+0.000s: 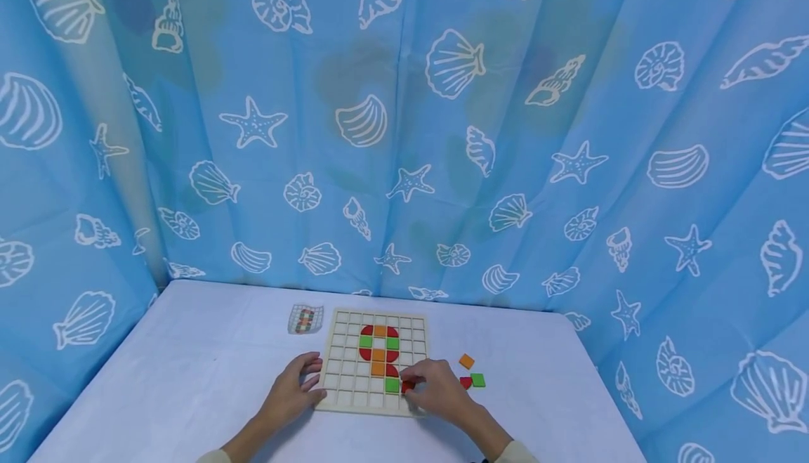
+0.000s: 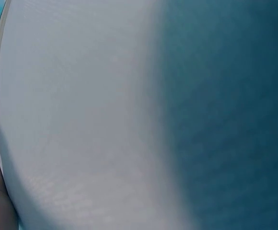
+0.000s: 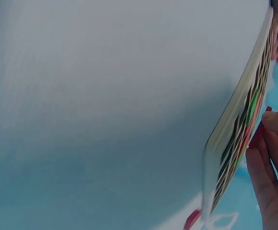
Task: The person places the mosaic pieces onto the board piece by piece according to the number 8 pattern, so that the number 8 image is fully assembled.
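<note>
A pale gridded board [image 1: 354, 409] lies flat on the white table, with red, orange and green tiles set in its middle columns. Thumb and fingers of my right hand [image 1: 437, 389] pinch a red tile [image 3: 258, 136] over the board's lower right part, beside a green tile [image 1: 392, 385] and a rounded red one [image 1: 392, 371]. On the other side, my left hand [image 1: 292, 391] rests with its fingertips at the board's left edge, its fingers loosely bent. The left wrist view catches only part of that hand along the board's rim.
Right of the board lie a loose orange tile [image 1: 466, 361], a green tile [image 1: 478, 380] and a red one [image 1: 465, 383]. A small printed pattern card [image 1: 305, 319] sits off the board's upper left corner. Behind the table hangs a blue shell-patterned curtain [image 1: 392, 133].
</note>
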`<action>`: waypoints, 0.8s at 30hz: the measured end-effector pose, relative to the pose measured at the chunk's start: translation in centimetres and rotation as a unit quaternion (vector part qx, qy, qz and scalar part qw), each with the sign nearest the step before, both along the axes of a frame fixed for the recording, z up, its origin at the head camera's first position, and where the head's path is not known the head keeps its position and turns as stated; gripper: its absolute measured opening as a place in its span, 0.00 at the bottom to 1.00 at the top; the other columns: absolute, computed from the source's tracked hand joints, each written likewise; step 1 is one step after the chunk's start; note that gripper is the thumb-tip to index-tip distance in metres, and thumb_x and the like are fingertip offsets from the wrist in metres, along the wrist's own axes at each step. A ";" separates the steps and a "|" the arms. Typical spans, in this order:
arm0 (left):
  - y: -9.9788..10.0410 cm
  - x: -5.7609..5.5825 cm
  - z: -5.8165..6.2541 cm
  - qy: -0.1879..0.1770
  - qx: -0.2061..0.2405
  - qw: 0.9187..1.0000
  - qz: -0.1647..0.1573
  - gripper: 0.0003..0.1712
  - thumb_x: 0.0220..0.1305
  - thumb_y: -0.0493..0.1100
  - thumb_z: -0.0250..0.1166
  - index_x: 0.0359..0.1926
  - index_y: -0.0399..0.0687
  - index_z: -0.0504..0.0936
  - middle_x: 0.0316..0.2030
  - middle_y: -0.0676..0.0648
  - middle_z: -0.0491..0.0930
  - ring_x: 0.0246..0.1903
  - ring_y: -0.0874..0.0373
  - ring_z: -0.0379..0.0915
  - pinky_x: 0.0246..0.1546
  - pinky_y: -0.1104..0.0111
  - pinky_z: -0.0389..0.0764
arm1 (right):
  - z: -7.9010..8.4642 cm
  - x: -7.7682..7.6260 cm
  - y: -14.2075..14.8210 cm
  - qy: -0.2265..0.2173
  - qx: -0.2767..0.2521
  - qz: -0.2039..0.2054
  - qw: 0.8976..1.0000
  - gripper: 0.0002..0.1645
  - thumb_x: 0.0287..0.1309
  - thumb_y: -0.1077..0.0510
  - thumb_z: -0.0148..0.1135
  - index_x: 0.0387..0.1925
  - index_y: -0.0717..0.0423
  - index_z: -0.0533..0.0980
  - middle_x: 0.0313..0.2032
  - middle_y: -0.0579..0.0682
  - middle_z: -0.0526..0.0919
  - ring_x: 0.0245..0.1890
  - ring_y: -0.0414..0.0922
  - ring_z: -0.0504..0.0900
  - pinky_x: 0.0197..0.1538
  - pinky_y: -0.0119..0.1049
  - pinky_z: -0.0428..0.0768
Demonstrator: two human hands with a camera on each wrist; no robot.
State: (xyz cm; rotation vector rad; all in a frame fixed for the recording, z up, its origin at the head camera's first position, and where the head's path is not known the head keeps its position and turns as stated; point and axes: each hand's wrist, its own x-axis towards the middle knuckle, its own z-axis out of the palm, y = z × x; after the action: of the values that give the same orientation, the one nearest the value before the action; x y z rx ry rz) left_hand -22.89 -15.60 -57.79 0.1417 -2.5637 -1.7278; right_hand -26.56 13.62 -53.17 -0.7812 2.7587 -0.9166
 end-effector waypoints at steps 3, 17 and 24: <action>-0.1 0.1 -0.1 0.005 0.007 1.000 -0.005 0.41 0.45 0.25 0.73 0.63 0.33 0.68 0.53 0.41 0.75 0.56 0.44 0.72 0.52 0.73 0.82 | 0.1 0.6 -0.8 0.003 0.010 0.017 1.000 0.18 0.52 0.56 0.72 0.47 0.49 0.85 0.38 0.34 0.83 0.36 0.33 0.77 0.42 0.24 0.84; -0.2 0.1 0.3 0.000 -0.004 1.000 -0.009 0.41 0.46 0.26 0.73 0.63 0.33 0.67 0.54 0.41 0.74 0.57 0.45 0.71 0.53 0.72 0.82 | -0.5 1.4 -2.5 0.058 0.041 0.060 0.996 0.17 0.52 0.55 0.73 0.47 0.46 0.85 0.37 0.31 0.83 0.36 0.30 0.74 0.40 0.24 0.81; -0.1 0.0 -0.1 -0.001 0.009 1.000 -0.005 0.41 0.45 0.25 0.73 0.63 0.33 0.68 0.53 0.42 0.75 0.57 0.45 0.71 0.52 0.73 0.82 | -0.5 1.4 -2.6 0.057 0.051 0.068 0.995 0.18 0.53 0.56 0.73 0.48 0.46 0.85 0.39 0.32 0.84 0.36 0.30 0.74 0.39 0.21 0.81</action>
State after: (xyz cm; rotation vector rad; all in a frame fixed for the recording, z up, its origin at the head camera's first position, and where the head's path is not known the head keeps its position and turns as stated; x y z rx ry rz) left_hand -22.87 -15.68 -57.84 0.1323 -2.5567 -1.7545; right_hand -25.11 10.99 -53.69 -1.0191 2.7792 -0.7208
